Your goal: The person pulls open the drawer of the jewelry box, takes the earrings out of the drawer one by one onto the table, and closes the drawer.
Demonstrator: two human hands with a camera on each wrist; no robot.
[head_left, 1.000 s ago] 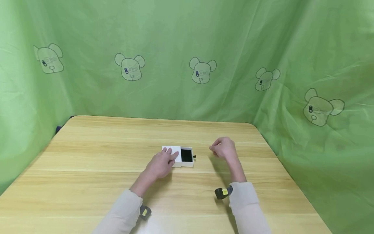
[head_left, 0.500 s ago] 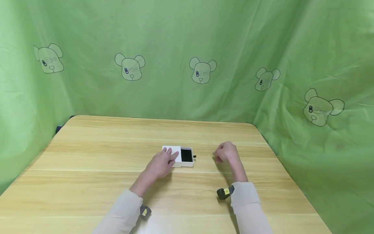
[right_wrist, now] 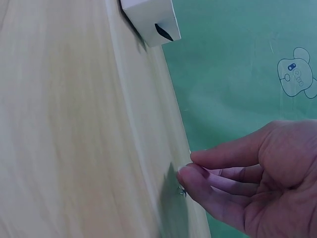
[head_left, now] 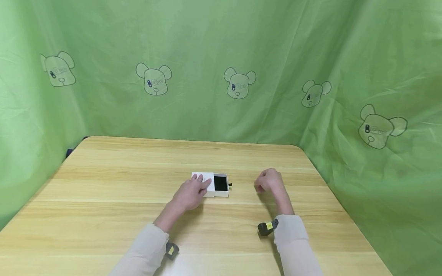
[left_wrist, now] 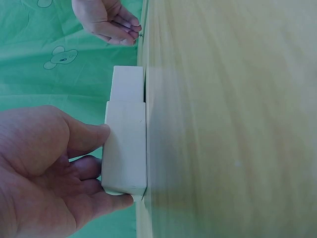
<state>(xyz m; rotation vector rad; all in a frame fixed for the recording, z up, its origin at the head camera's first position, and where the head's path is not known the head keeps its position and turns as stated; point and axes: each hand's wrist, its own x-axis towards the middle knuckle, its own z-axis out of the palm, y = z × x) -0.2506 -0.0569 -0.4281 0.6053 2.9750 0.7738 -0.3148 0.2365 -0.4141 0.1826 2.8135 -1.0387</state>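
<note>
A small white drawer box [head_left: 208, 176] lies on the table, its inner tray [head_left: 228, 190] slid partway out to the right. Black lining [head_left: 220, 183] and a black pull tab [head_left: 230, 184] show at the tray. My left hand [head_left: 189, 193] holds the box's outer sleeve [left_wrist: 125, 148], some fingers on top, the thumb against its near side and another finger at its left end. To the right of the box, my right hand [head_left: 270, 181] hovers low over the table. Its thumb and fingertips come together at a tiny shiny piece [right_wrist: 183, 191], too small to identify.
The wooden table [head_left: 138, 157] reaches back to a green curtain [head_left: 193, 115] printed with bear heads, which also closes in both sides. A black wrist camera [head_left: 266, 229] sits under the right sleeve, another camera [head_left: 171, 250] under the left.
My right hand has moved a little right and toward me, away from the box, and turned slightly. The left hand and the box have stayed still.
</note>
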